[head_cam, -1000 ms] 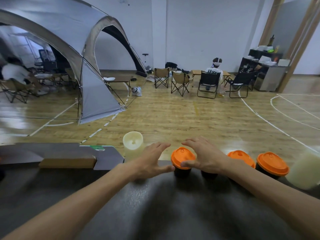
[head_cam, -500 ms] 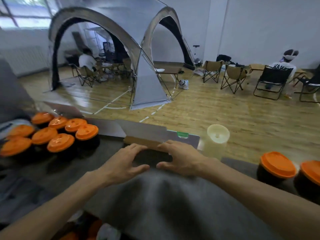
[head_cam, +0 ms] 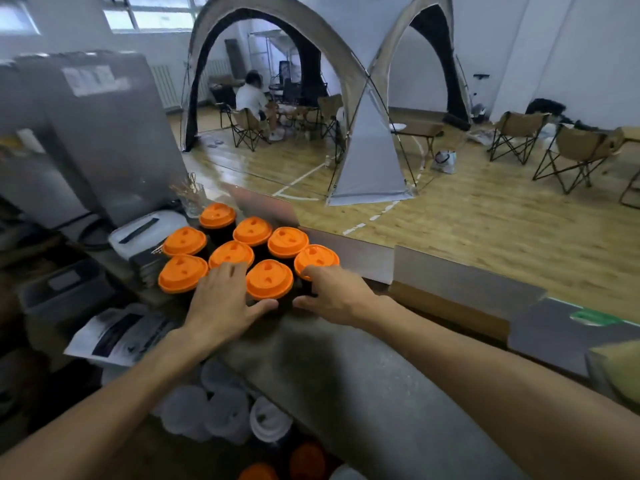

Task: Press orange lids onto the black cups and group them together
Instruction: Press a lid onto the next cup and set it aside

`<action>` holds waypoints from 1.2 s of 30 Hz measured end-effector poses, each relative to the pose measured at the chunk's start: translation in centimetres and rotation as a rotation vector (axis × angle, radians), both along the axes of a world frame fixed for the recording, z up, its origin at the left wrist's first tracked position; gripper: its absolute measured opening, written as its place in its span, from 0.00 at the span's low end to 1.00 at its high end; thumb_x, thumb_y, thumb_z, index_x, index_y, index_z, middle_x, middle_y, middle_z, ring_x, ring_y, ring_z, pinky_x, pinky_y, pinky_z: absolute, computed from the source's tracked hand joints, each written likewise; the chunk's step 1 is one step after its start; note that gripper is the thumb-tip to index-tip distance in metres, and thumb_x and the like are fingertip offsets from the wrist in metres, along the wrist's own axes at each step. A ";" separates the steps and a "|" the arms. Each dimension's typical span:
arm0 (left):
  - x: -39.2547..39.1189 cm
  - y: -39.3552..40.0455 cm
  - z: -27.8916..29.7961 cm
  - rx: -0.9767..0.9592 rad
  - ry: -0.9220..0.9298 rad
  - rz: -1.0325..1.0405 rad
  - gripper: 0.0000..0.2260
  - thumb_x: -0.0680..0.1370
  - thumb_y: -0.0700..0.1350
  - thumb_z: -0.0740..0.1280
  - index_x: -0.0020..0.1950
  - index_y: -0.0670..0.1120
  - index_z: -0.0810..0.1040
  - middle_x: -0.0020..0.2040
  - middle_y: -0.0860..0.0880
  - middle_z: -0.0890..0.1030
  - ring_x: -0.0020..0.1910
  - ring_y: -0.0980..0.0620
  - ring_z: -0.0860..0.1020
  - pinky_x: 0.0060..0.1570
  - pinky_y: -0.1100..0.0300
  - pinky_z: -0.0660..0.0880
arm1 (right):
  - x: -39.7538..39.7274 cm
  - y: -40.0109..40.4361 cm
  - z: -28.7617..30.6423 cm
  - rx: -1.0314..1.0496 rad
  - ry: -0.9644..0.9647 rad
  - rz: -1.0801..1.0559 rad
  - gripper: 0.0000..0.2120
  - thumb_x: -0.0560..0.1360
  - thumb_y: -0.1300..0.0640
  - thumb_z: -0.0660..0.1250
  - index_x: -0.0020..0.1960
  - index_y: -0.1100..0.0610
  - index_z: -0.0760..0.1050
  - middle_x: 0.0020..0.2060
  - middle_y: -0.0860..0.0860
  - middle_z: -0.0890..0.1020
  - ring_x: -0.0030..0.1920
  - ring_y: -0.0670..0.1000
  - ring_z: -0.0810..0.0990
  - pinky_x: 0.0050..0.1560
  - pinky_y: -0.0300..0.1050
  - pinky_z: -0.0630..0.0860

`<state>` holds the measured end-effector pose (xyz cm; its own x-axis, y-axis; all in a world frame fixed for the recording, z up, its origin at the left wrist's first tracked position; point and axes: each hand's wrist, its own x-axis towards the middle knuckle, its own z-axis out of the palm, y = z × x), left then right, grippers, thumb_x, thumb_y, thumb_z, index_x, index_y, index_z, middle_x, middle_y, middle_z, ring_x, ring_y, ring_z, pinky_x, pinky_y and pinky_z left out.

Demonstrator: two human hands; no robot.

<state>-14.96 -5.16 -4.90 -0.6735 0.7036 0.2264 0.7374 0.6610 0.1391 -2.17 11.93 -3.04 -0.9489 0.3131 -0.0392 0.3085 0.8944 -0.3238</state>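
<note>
Eight lidded black cups [head_cam: 221, 237] stood clustered at the grey counter's [head_cam: 346, 375] far left end. The left hand [head_cam: 221, 303] and right hand [head_cam: 332, 296], fingers spread, flanked the nearest orange-lidded cup [head_cam: 269, 279], thumbs against its sides.

Left of the frame's centre, round bright orange plastic lids [head_cam: 269, 278] cap dark black cups [head_cam: 221, 235] on a mottled grey counter top [head_cam: 363, 382]. At upper centre a pale grey dome tent [head_cam: 367, 161] with black arch edging stands on a honey-yellow wooden floor [head_cam: 485, 216] with white lines.
</note>
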 end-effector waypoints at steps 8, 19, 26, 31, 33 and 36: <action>-2.8 0.7 -2.2 0.037 -0.337 -0.044 0.30 0.72 0.62 0.74 0.67 0.50 0.69 0.64 0.49 0.77 0.63 0.46 0.76 0.59 0.48 0.75 | -3.6 -1.6 -1.7 0.002 -0.008 -0.019 0.17 0.76 0.46 0.70 0.60 0.53 0.73 0.52 0.53 0.81 0.50 0.56 0.81 0.47 0.54 0.80; 3.7 -0.4 -0.7 0.110 -0.512 -0.221 0.35 0.66 0.66 0.76 0.66 0.54 0.65 0.63 0.55 0.75 0.61 0.56 0.74 0.60 0.56 0.74 | 5.5 -2.1 -0.3 -0.105 0.059 -0.073 0.18 0.76 0.44 0.70 0.61 0.51 0.72 0.55 0.50 0.82 0.51 0.51 0.81 0.52 0.52 0.80; 13.7 6.5 -1.5 0.124 -0.562 -0.516 0.41 0.65 0.72 0.72 0.71 0.54 0.66 0.66 0.57 0.75 0.64 0.60 0.73 0.65 0.56 0.73 | 19.5 1.6 -0.6 -0.055 0.079 -0.274 0.21 0.75 0.41 0.70 0.64 0.48 0.72 0.53 0.46 0.82 0.50 0.46 0.80 0.53 0.47 0.78; 23.8 13.6 -2.4 0.077 -0.573 -0.772 0.40 0.67 0.72 0.70 0.74 0.59 0.63 0.69 0.58 0.72 0.65 0.61 0.71 0.68 0.56 0.70 | 31.9 4.7 -0.4 -0.020 0.073 -0.480 0.24 0.73 0.40 0.72 0.66 0.47 0.73 0.55 0.45 0.83 0.54 0.48 0.81 0.55 0.48 0.78; 28.3 16.2 -2.6 0.079 -0.585 -0.846 0.40 0.67 0.71 0.72 0.73 0.58 0.64 0.68 0.58 0.73 0.64 0.60 0.72 0.67 0.56 0.72 | 36.9 5.5 -0.3 -0.010 0.073 -0.569 0.25 0.72 0.41 0.73 0.66 0.46 0.73 0.55 0.44 0.83 0.55 0.47 0.81 0.55 0.46 0.77; 34.8 19.4 -2.8 0.066 -0.599 -0.948 0.38 0.67 0.67 0.74 0.73 0.57 0.65 0.67 0.57 0.74 0.64 0.59 0.73 0.66 0.56 0.73 | 43.7 6.3 -0.4 -0.003 0.063 -0.690 0.24 0.72 0.41 0.73 0.65 0.46 0.73 0.53 0.43 0.83 0.52 0.45 0.80 0.53 0.44 0.77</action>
<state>19.82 14.24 -7.71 0.1146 0.9882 0.1014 0.7409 -0.1530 0.6540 41.51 18.19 -3.39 -0.5334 0.8459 0.0076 0.7871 0.4996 -0.3618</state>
